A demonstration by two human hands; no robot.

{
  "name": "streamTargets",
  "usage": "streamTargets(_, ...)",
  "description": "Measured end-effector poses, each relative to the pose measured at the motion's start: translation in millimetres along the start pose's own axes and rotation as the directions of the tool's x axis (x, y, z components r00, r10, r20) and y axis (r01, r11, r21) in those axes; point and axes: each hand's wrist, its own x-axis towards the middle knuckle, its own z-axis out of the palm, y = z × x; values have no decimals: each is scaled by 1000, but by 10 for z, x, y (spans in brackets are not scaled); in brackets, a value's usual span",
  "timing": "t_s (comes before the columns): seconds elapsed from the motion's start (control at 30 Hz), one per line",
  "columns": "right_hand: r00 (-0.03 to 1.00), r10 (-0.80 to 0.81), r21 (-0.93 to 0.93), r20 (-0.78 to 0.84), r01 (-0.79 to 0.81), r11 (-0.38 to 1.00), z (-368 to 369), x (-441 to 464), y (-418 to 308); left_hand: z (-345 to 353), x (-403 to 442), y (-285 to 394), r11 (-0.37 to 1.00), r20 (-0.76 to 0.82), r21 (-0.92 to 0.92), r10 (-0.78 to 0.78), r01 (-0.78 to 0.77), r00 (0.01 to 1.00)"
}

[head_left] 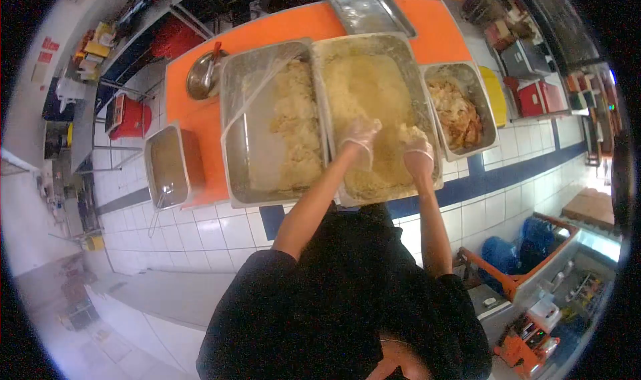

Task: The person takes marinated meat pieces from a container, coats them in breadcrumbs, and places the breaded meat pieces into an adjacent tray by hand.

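Note:
A deep metal pan of pale yellowish flour [374, 86] lies in front of me. Both hands wear clear plastic gloves and are over this pan. My left hand [361, 140] is on its left side with the fingers curled and dusted; whatever is in them cannot be made out. My right hand [418, 154], near the right wall, is closed around a lumpy flour-coated piece [410, 133], likely meat. Beside the flour, a second large pan [250, 146] holds a row of coated pieces [297, 120] along its right half. To the right, a smaller pan holds wet raw meat pieces [457, 116].
The pans stand on an orange table [274, 25]. A metal tray [370, 13] lies at the back, a round bowl [202, 76] with a red-handled utensil at the left. A deep container of liquid [168, 166] sits at the front left corner. Tiled floor [207, 236] surrounds the table.

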Motion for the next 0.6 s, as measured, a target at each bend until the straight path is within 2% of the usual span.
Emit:
streamTargets(0.03,980,201,135,8,-200,970,-432,88,-211,-12,-125,105,995,-35,96,9,-6,999)
streamTargets(0.1,972,230,109,54,-235,966,-704,97,-374,-20,-247,147,992,9,97,82,-83,997)
streamTargets(0.17,940,297,100,169,-316,943,-1129,216,-657,-76,-232,10,980,96,-6,200,-200,975)
streamTargets(0.2,915,323,109,242,-356,928,-1377,297,-859,-143,-273,19,956,153,-237,213,-174,965)
streamTargets(0.23,905,357,142,230,-394,908,-1405,314,-916,-218,-267,3,882,203,-452,245,-131,948)
streamTargets(0.27,892,392,177,223,-433,884,-1430,325,-991,-337,-270,-41,878,196,-458,251,-137,948)
streamTargets(0.3,896,388,177,218,-427,887,-1439,331,-1093,-502,-274,-106,776,211,-608,362,-168,908)
streamTargets(0.33,941,305,242,148,-333,911,-1462,339,-1241,-655,-264,-205,652,210,-738,469,-176,858)
streamTargets(0.37,972,224,301,70,-235,924,-1475,348,-1407,-819,-282,-287,653,212,-736,473,-179,855)
streamTargets(0.4,990,144,353,-14,-130,927,-1467,367,-1576,-1011,-306,-379,583,217,-803,476,-121,852)
streamTargets(0.43,989,145,357,-19,-129,925,-1430,406,-1782,-1224,-362,-445,507,222,-860,477,-60,850)
streamTargets(0.47,982,166,698,94,-184,692,-1369,478,-2022,-1477,-537,-411,514,222,-855,478,-66,850)
streamTargets(0.5,969,139,910,206,-242,337,-1303,548,-2208,-1733,-837,-291,414,315,-899,377,145,871)
streamTargets(0.53,979,73,909,189,-202,363,-966,551,-2285,-1878,-985,-326,358,372,-900,329,251,868)
streamTargets(0.57,971,51,910,235,-238,340,-710,568,-2412,-2024,-1125,-372,291,428,-891,278,349,860)
streamTargets(0.6,957,34,902,287,-282,326,-480,553,-2549,-2103,-1129,-559,319,300,-921,220,222,928)
